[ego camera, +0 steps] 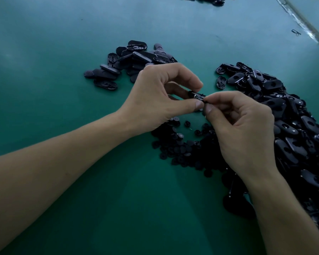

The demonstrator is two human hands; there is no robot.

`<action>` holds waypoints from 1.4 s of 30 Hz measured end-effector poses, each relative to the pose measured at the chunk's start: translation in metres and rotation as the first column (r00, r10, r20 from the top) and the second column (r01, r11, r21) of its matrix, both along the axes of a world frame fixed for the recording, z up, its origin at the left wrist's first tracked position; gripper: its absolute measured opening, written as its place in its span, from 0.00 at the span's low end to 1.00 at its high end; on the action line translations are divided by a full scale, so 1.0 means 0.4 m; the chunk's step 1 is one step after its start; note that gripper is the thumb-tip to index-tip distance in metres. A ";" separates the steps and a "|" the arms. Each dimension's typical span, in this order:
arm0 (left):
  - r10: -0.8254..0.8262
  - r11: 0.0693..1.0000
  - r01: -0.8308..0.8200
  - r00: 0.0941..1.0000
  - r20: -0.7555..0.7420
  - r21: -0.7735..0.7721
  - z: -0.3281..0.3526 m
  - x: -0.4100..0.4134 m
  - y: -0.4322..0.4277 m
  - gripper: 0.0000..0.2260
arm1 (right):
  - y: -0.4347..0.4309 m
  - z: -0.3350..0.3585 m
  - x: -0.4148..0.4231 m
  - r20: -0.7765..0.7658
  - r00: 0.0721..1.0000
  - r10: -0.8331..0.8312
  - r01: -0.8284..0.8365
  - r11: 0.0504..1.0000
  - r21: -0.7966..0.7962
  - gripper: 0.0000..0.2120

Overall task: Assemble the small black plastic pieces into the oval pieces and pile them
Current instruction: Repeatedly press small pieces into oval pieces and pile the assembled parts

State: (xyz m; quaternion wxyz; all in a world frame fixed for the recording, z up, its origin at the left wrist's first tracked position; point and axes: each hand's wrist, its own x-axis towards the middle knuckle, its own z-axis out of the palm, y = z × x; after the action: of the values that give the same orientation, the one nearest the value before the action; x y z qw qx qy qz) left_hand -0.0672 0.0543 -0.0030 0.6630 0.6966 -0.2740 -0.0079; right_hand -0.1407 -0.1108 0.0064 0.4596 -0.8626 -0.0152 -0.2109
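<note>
Two bare hands meet above our green table mat (63,61). Our left hand (160,96) pinches a black oval plastic piece (195,94) between thumb and forefinger, steadying it in the air. Our right hand (243,129) pinches a small black plastic piece (205,101) against the oval's near end, we judge for insertion. A heap of small round pieces (180,146) lies just below, within reach. The heap of loose ovals (284,111) lies right; the farther pile (133,59) probably holds finished ones. No writing is legible.

oval piece (194,94): black, aloft | small piece (205,102): black, touching its end
</note>
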 end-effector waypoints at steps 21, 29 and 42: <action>0.006 1.000 -0.006 1.000 0.019 -0.001 -0.003 0.008 -0.001 0.13 | 0.004 0.014 -0.002 0.026 0.999 -0.027 0.027 1.000 -0.008 0.10; 0.069 0.998 -0.069 0.997 0.019 -0.004 -0.004 0.009 -0.004 0.10 | 0.007 0.018 -0.002 0.033 0.999 -0.023 0.024 1.000 -0.015 0.11; 0.267 0.961 -0.270 0.962 0.050 0.064 0.002 0.007 -0.007 0.03 | 0.009 0.021 -0.004 0.033 0.999 -0.036 0.037 0.999 -0.032 0.11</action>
State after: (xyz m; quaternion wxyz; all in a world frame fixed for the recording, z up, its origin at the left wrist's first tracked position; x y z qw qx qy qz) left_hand -0.0642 0.0515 -0.0024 0.6274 0.7502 -0.1901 0.0865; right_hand -0.1423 -0.1071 0.0146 0.4411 -0.8666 -0.0104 -0.2332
